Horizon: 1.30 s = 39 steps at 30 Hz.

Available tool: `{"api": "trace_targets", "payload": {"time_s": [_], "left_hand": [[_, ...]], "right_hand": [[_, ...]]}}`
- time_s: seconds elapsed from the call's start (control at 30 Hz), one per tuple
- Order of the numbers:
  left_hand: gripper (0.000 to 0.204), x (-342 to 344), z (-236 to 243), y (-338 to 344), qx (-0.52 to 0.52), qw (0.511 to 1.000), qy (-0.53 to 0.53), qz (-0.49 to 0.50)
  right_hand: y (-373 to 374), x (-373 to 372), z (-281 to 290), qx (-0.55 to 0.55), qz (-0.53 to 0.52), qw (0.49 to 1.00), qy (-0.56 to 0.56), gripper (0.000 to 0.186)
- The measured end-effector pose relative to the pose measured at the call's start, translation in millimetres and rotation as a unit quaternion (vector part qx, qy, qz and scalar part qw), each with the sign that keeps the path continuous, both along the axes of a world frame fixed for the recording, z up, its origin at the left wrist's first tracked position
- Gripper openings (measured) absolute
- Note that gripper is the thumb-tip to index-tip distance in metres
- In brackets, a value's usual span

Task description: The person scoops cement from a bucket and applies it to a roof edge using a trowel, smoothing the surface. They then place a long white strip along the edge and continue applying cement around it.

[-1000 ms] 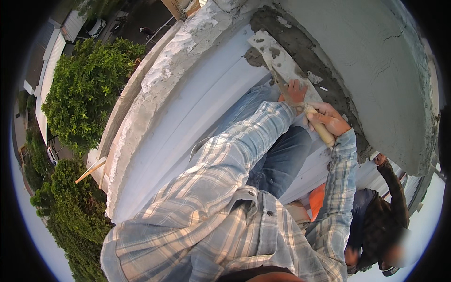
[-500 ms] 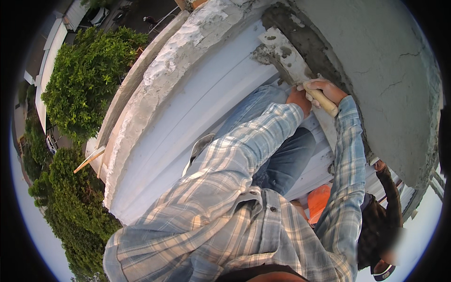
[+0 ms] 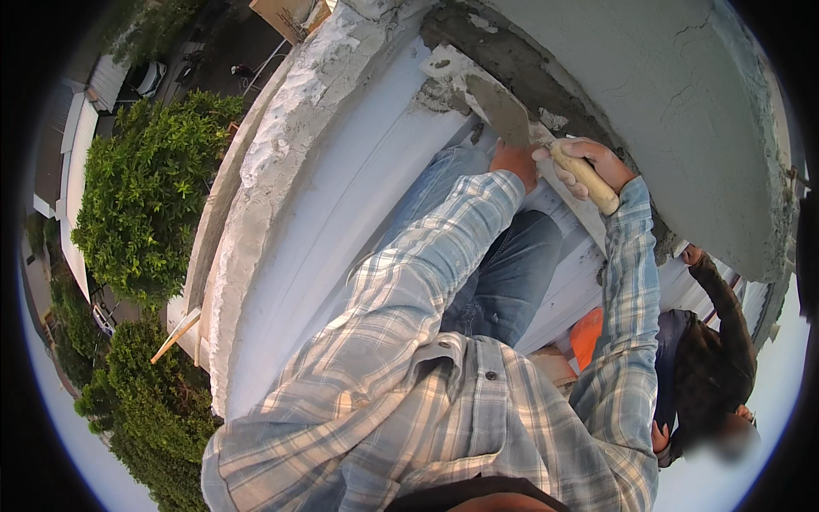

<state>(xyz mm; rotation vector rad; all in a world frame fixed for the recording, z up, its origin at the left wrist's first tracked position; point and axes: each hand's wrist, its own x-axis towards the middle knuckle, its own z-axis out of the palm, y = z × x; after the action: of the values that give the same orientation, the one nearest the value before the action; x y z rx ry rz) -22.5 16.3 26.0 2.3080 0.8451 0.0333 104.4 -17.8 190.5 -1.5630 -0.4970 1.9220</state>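
My right hand (image 3: 589, 169) is wrapped around the pale wooden handle of a trowel (image 3: 500, 111). Its grey blade points up and left, over a long mortar-smeared board (image 3: 573, 205). Wet mortar clings to the board's upper end. My left hand (image 3: 515, 164) is closed at the board's left edge, just below the blade, with its fingertips partly hidden. Beyond the board, a strip of dark wet mortar (image 3: 520, 61) runs along the foot of a grey plastered surface (image 3: 674, 145).
White ridged sheeting (image 3: 341, 188) lies under my legs, bordered on the left by a rough concrete edge (image 3: 264, 154). Past it are a drop, trees (image 3: 153, 205) and a parked car (image 3: 148, 78). A co-worker (image 3: 712, 341) is at lower right, near an orange object (image 3: 585, 338).
The view has shifted, and the scene sits further left. The trowel blade now shows more clearly above my left hand, and my hands are slightly further apart. More of the co-worker is visible.
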Motion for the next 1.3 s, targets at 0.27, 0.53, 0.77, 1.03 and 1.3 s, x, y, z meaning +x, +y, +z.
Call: {"api": "trace_targets", "payload": {"time_s": [0.27, 0.53, 0.77, 1.03, 1.3], "left_hand": [[0.081, 11.4, 13.9, 1.1, 0.027, 0.998, 0.039, -0.028], [0.092, 32.1, -15.7, -4.3, 0.142, 0.985, 0.095, -0.03], [0.097, 23.1, -25.9, 7.7, 0.148, 0.985, 0.084, -0.035], [0.09, 26.2, -13.5, -5.7, 0.141, 0.986, 0.077, -0.035], [0.089, 19.3, -23.3, 6.0, 0.154, 0.986, 0.06, -0.003]], "right_hand": [[-282.7, -45.5, 86.8, 0.064, -0.334, 0.935, -0.102, 0.048], [-513.3, -117.5, 111.7, -0.405, -0.345, 0.713, -0.457, 0.03], [-536.4, -32.5, -6.2, -0.521, -0.042, 0.732, -0.436, 0.034], [-633.6, -28.5, -76.3, -0.384, 0.017, 0.768, -0.512, 0.033], [-511.1, -99.1, 52.7, -0.301, -0.495, 0.704, -0.412, 0.035]]}}
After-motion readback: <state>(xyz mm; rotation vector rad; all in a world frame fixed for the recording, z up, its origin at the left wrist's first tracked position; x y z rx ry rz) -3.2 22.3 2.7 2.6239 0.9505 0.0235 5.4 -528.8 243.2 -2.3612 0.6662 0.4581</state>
